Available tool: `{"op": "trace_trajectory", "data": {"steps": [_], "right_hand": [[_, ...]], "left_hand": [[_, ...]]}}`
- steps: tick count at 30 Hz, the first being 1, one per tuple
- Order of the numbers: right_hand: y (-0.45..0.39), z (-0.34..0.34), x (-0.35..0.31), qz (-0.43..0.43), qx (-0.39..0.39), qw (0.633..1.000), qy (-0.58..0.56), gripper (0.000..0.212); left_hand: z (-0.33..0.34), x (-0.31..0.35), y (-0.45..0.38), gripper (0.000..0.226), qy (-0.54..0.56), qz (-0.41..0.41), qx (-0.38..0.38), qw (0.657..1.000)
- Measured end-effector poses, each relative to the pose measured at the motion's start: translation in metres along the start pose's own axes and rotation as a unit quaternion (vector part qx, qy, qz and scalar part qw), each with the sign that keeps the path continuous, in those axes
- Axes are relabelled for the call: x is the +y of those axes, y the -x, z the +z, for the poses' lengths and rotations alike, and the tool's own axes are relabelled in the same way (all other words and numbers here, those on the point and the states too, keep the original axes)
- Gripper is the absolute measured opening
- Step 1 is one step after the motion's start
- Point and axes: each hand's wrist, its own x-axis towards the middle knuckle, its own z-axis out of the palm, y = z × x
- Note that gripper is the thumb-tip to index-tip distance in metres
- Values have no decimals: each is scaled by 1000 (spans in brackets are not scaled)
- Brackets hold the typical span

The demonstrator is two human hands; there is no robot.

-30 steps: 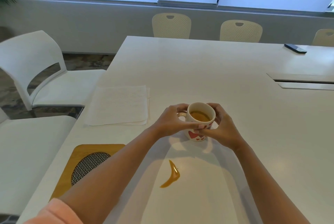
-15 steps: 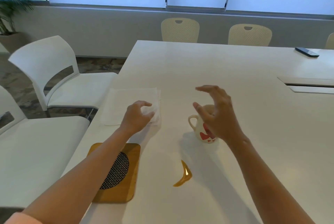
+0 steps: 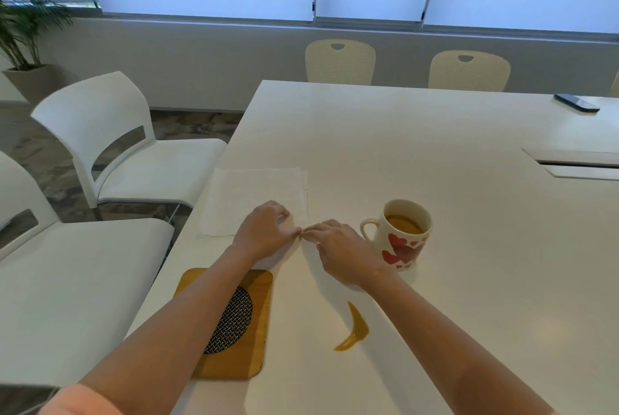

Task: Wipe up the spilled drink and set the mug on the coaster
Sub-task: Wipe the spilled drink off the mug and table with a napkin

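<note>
While the amber spill [image 3: 353, 327] lies unwiped as a curved streak on the white counter [image 3: 418, 146], near the person and just right of the coaster [image 3: 258, 324], both hands meet at the near right corner of the paper towel stack [image 3: 254, 197]. The left hand [image 3: 263, 234] rests on that corner with its fingers [image 3: 284, 213] curled together, seemingly pinning or pinching the sheet, and the right hand [image 3: 341, 254] brings its fingers [image 3: 310, 232] together at the same edge, tip to tip with the left; this looks like an effort to peel a single sheet off the stack, though whether either hand has the paper actually clamped I cannot tell. The heart-printed mug [image 3: 400, 234] stands upright just right of the right hand, touched by neither, part full of brown drink and well apart from the coaster, so setting it down there is likely kept for after wiping. The wooden coaster with its woven dark centre lies at the near left edge, partly under the left forearm. A dark phone [image 3: 576, 102] lies far right.
</note>
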Motion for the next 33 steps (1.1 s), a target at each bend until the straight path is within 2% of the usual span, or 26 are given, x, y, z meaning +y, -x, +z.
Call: {"op": "trace_trajectory", "data": {"steps": [6,10,13,16,24,27,29,31,33], "right_hand": [[0,4,-2,7,10,1000,9,54],[-4,2,-6,10,13,1000,20,54],[-7,0,-8,13,0,999,36,54],[-9,-2,-8,14,-9,999,30,53],[-13,-8,-10,33,-9,999,-22,47],[-14,-7,-9,33,-7,999,-25,38],[-15,-8,-8,35,26,998,-35,33],[-13,-10,-9,48,74,991,-98,42],[-12,-17,-15,68,123,969,-203,64]], "left_hand": [[-5,3,2,37,-84,51,-13,995],[-11,1,-3,27,-81,60,-14,995],[-17,0,-9,27,-30,21,14,999],[-27,1,-14,29,27,-1,84,996],[-83,29,-27,29,150,-11,237,960],[-109,38,-28,26,229,-27,241,943],[-123,46,-24,25,261,-33,233,936],[-131,53,-18,23,279,-38,215,935],[-136,60,-11,23,310,-47,181,932]]}}
